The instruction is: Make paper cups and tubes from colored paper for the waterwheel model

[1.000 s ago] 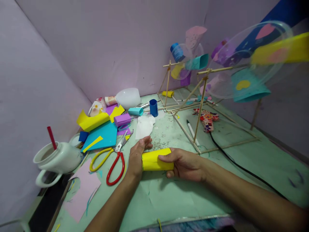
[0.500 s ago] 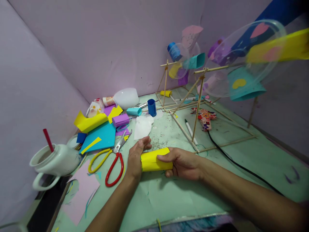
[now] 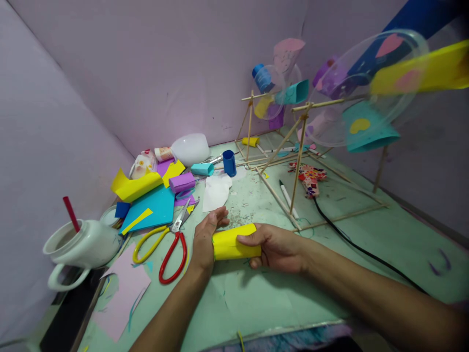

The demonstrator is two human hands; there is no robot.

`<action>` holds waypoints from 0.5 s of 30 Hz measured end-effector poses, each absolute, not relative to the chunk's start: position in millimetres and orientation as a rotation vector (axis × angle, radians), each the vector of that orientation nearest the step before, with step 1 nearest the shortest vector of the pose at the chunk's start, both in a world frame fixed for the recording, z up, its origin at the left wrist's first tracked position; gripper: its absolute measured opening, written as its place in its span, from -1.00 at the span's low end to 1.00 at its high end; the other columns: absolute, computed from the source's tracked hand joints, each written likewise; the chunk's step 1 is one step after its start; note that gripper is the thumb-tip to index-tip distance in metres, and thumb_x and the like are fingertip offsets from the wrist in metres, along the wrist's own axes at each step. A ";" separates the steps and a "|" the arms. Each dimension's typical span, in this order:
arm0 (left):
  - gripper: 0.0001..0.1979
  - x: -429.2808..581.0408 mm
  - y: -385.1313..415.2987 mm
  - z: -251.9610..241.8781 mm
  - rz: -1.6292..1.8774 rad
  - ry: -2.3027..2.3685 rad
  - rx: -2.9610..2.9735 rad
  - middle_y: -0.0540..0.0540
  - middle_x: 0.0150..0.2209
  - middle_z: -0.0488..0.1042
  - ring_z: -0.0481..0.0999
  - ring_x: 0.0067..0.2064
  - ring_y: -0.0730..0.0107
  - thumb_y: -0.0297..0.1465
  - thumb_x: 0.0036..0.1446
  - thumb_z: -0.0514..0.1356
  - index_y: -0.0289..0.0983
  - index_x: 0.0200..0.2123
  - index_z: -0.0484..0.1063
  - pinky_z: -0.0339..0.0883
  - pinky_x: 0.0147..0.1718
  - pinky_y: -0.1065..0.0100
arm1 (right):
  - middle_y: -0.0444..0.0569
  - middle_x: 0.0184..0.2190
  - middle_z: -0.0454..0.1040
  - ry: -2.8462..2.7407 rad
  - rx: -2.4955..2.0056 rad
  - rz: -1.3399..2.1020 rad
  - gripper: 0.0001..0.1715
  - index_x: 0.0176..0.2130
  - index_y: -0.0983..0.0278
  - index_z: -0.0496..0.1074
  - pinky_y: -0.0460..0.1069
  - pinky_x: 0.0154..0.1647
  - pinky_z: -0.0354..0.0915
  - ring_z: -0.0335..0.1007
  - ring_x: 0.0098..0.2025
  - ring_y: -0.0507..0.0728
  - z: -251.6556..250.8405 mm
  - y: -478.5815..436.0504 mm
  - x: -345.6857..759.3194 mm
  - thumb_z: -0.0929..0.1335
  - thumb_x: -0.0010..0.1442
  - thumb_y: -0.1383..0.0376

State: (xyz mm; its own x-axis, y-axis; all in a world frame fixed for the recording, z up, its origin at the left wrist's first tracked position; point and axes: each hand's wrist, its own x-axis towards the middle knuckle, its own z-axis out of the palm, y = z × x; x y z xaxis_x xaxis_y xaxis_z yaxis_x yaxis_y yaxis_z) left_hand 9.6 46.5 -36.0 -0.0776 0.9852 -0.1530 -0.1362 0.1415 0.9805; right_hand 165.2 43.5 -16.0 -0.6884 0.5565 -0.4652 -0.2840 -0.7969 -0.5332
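A yellow paper roll (image 3: 234, 242) lies sideways on the green table (image 3: 278, 298), held from both ends. My left hand (image 3: 205, 239) presses against its left end, fingers stretched along the far side. My right hand (image 3: 276, 247) wraps its right end, thumb on top and fingers curled under. Red-and-yellow scissors (image 3: 166, 244) lie just left of my left hand.
Coloured paper scraps (image 3: 150, 205), small paper tubes and a blue cup (image 3: 229, 163) are piled at the back left. A white jug (image 3: 78, 247) with a red stick stands at the left edge. A stick frame (image 3: 298, 161) carrying clear discs and a black cable (image 3: 351, 244) fill the right.
The view has drifted slightly, so everything sits a little further left and up. Both hands keep the same hold on the yellow roll.
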 end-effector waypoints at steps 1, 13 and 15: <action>-0.58 9.8 46.5 -35.6 1.220 1.242 0.959 -0.22 -0.11 0.50 0.47 -0.16 0.19 -0.13 0.05 0.12 -0.33 -0.16 0.46 0.26 -0.11 0.18 | 0.12 -0.22 0.47 -0.588 -0.874 2.451 -0.61 -0.11 0.45 0.40 -0.22 -0.70 0.28 0.39 -0.47 -0.02 -15.9 43.3 165.1 0.32 -0.01 0.46; -0.67 10.5 47.4 -33.1 1.346 1.432 1.208 -0.10 -0.32 0.50 0.45 -0.34 0.34 -0.17 0.08 0.08 -0.30 -0.27 0.45 0.31 -0.37 0.34 | 0.13 -0.26 0.50 -0.621 -0.901 2.391 -0.66 -0.16 0.47 0.43 -0.23 -0.73 0.28 0.40 -0.48 -0.01 -16.6 43.5 163.7 0.31 0.00 0.48; -0.77 9.1 46.8 -30.0 1.477 1.540 1.234 0.02 -0.47 0.40 0.35 -0.44 0.45 -0.22 0.05 0.13 -0.28 -0.40 0.40 0.23 -0.46 0.42 | 0.15 -0.24 0.50 -0.616 -0.890 2.389 -0.65 -0.15 0.48 0.43 -0.22 -0.72 0.29 0.41 -0.47 0.00 -16.3 43.4 163.0 0.31 0.01 0.48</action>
